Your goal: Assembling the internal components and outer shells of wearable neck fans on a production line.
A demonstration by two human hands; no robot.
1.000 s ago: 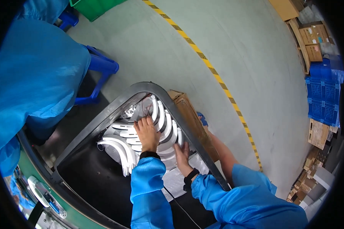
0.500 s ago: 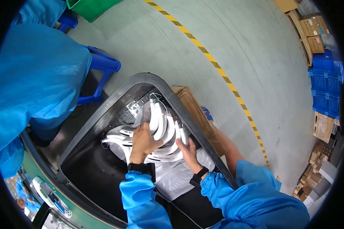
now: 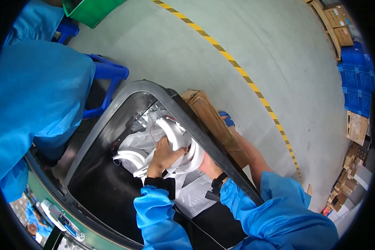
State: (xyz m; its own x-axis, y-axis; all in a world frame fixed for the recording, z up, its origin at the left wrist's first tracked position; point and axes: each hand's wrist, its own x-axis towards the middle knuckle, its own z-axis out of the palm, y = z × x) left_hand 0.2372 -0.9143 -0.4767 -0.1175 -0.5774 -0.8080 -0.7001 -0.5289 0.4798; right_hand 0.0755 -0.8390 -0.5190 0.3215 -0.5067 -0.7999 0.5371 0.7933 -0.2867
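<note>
Inside a deep black bin [image 3: 139, 86], my two hands close round a stack of white curved plastic parts [image 3: 176, 134], arched like bananas. My left hand [image 3: 166, 155] grips the stack from the left, its thumb pointing toward the right hand. On the other side, my right hand [image 3: 211, 166] wraps the stack's right end; its fingers are partly hidden behind the white plastic. A few similar white curved pieces [image 3: 130, 155] lie to the left of my left hand. Crumpled clear plastic wrap [image 3: 193, 196] lies under and around the parts.
A worn cardboard box [image 3: 210, 118] stands against the bin's right outer side. To the left, a person in a blue gown [image 3: 41, 87] sits by a blue stool [image 3: 112, 73]. A green bench edge [image 3: 91, 227] runs along the lower left. A thin cable [image 3: 200, 227] crosses the bin.
The white parts, spread in a fan before, are now bunched closer together between my hands and tilted. My right hand has slid further round them. The view has shifted slightly.
</note>
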